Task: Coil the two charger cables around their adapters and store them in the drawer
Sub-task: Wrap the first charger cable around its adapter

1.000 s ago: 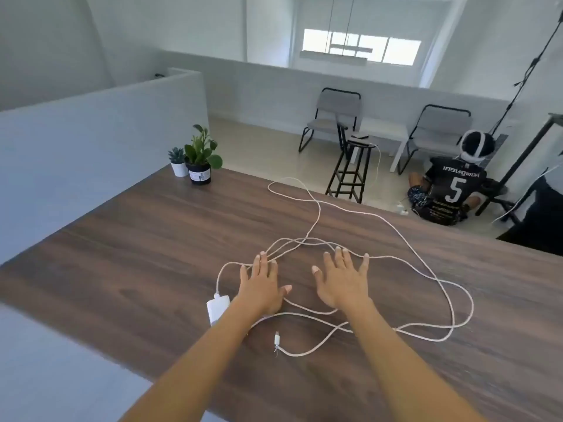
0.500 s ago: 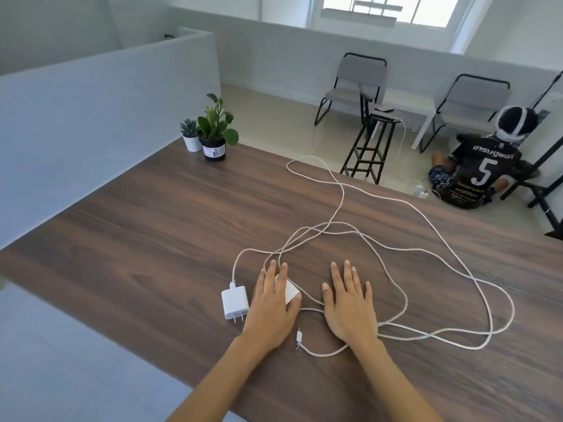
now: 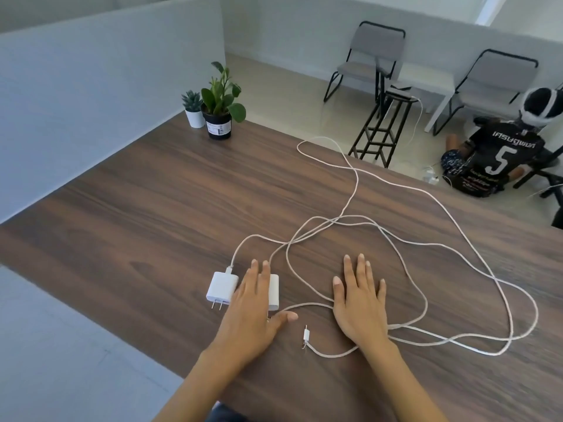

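Two white charger adapters lie side by side near the table's front edge. The left adapter [image 3: 221, 287] shows its prongs. The right adapter [image 3: 273, 292] is half hidden under my left hand [image 3: 255, 312], which lies flat on it with fingers apart. My right hand [image 3: 359, 300] rests flat and open on the wood, over strands of the long white cables [image 3: 426, 242] that sprawl in tangled loops across the table's right half. A loose cable plug end [image 3: 306, 335] lies between my wrists. No drawer is in view.
The dark wooden table [image 3: 158, 208] has two small potted plants [image 3: 217, 105] at its far left corner, beside a grey partition wall. Beyond the far edge stand a black stool [image 3: 384, 129], two chairs, and a person sitting on the floor [image 3: 499, 153].
The view has tilted down and closer. Both hands slid toward me; my left hand now covers the right adapter, and both adapters show where only one did before.
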`<state>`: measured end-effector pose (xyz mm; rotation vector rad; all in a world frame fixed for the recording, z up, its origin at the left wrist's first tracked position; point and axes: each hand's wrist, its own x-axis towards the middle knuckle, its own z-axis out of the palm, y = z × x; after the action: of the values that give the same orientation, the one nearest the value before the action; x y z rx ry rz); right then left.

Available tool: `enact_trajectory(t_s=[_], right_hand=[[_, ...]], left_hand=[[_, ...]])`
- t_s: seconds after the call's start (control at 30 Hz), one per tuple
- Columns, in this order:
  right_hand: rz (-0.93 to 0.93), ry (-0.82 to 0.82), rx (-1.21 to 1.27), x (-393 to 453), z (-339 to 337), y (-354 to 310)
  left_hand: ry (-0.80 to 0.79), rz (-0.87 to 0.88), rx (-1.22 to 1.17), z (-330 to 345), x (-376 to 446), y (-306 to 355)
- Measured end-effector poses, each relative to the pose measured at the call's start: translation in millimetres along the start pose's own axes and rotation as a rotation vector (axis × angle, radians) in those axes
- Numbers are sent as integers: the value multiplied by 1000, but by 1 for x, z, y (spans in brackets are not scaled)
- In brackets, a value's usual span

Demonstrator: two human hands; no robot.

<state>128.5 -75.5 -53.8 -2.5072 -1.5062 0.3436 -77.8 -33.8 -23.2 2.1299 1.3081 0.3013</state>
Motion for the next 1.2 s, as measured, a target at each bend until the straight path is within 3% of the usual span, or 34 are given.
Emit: enact_trajectory(t_s=[0.13,0.4,0.63,0.83,1.0,1.2], right_hand=[[-144,13,-5,5,-4,-14],[-333,7,123,23,-3,-40],[-572,30,281,31,-27,-59],[-570,194,438,43,-53,-60],[-509,304,583,29,-84,-52],[-393,228,600,20,-118,-31]], left_hand=[[151,-179,-61,9,2,15],[264,-264,-170,3,-2,10],[333,-71,-330,-28,-13,8],[386,-4,-556,-55,-13,15],[278,-8,-722,-67,-2,13],[140,49,-842,-77,19,24]])
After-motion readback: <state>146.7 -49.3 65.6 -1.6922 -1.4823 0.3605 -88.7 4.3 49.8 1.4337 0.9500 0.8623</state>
